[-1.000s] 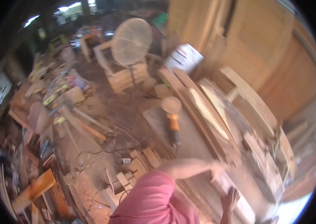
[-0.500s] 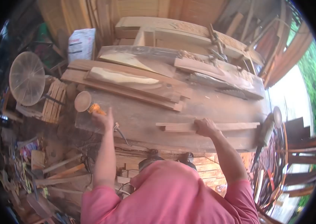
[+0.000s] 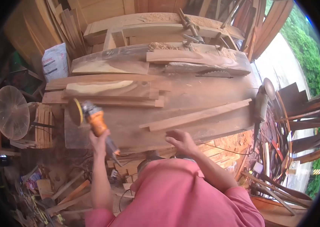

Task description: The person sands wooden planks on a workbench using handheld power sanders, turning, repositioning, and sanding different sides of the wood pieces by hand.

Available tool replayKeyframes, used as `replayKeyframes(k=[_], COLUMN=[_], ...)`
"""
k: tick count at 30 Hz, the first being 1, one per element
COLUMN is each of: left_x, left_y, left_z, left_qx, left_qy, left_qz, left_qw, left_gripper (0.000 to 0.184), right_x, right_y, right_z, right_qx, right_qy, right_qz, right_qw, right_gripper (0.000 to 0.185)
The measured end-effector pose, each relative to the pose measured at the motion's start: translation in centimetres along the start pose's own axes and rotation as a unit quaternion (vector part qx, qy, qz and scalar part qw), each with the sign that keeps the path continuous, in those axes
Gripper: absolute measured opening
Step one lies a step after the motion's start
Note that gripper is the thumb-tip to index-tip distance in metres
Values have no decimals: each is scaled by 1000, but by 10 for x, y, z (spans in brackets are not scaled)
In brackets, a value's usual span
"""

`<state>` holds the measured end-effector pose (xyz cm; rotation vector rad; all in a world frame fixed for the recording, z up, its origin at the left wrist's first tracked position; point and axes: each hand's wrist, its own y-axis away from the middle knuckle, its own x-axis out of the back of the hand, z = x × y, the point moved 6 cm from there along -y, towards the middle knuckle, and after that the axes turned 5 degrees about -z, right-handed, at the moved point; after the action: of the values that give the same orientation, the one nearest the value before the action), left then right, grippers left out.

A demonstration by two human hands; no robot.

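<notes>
My left hand [image 3: 99,141] grips an orange and black angle grinder [image 3: 97,121] by its body, above the left front of the workbench [image 3: 110,130]. The tool is tilted, with its round sanding disc [image 3: 75,112] facing left and its cord end pointing down toward me. My right hand [image 3: 182,140] holds nothing; its fingers reach out at the bench's front edge. Just beyond it, apart from the fingers, a pair of narrow wooden strips [image 3: 201,115] lies slantwise on the bench top.
Stacked boards [image 3: 107,90] lie at the bench's left rear. Behind them are a long plank [image 3: 190,56] and a toothed saw blade [image 3: 216,74]. A second grinder [image 3: 261,106] stands at the right edge. A fan [image 3: 11,111] and a white bag [image 3: 55,62] are on the left.
My left hand has lifted the grinder from the bench's left edge and brought it nearer. My right hand has let go of the strips and drawn back; they now lie more slanted.
</notes>
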<state>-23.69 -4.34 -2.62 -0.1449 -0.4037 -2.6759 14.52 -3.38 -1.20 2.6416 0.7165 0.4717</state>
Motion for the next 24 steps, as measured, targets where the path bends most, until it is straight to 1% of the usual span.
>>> replayKeyframes(k=[1,2,3,4,6,7,8,9,10,12,13,16,17,18,20,21,24], left_x=[-28,-60,-93,-126,-182,-196,-210,-224,-226,-235,-237,-240,-244,-250,-256,-261,-279], left_y=[25,44,58,72,102,107,109,119,128,141,145,166,171,173,186,192,200], left_z=[22,37,46,55,64,63,62,55,52,43,25,3,-3,-10,-23,-26,-42], left_qx=[-12,-28,-82,-137,-89,-105,-125,-59,-80,-138,-129,-195,-220,-156,-17,-13,-29], left_qy=[41,84,83,82,76,38,2,44,19,-29,-60,-91,-100,-110,-127,-110,-103], left_qz=[-74,-147,-218,-290,-390,-405,-415,-454,-472,-507,-531,-557,-562,-601,-664,-677,-680], left_qw=[996,985,969,943,913,907,901,888,878,851,835,802,791,776,737,727,725], left_gripper=[57,62,65,69,69,66,62,64,68,75,80,82,85,86,89,87,84], right_x=[-13,-26,-39,-40,-26,-22,-11,-1,5,22,29,46,48,50,51,52,63], right_y=[-4,-10,-14,-14,-10,-4,6,16,27,37,46,71,80,90,111,120,129], right_z=[-3,-14,-28,-35,-20,-13,-8,-6,-3,25,45,97,108,111,123,132,146], right_qx=[14,34,56,79,95,101,77,75,72,84,85,53,68,96,94,89,76], right_qy=[-44,-173,-299,-420,-479,-510,-510,-513,-520,-510,-502,-539,-556,-554,-560,-561,-564], right_qz=[-7,-9,-8,-4,31,47,64,92,123,238,296,347,336,321,330,328,328], right_qw=[999,984,953,904,872,853,854,850,842,822,808,766,757,762,754,755,754], right_gripper=[65,61,58,55,54,54,53,53,52,50,49,44,44,46,48,49,52])
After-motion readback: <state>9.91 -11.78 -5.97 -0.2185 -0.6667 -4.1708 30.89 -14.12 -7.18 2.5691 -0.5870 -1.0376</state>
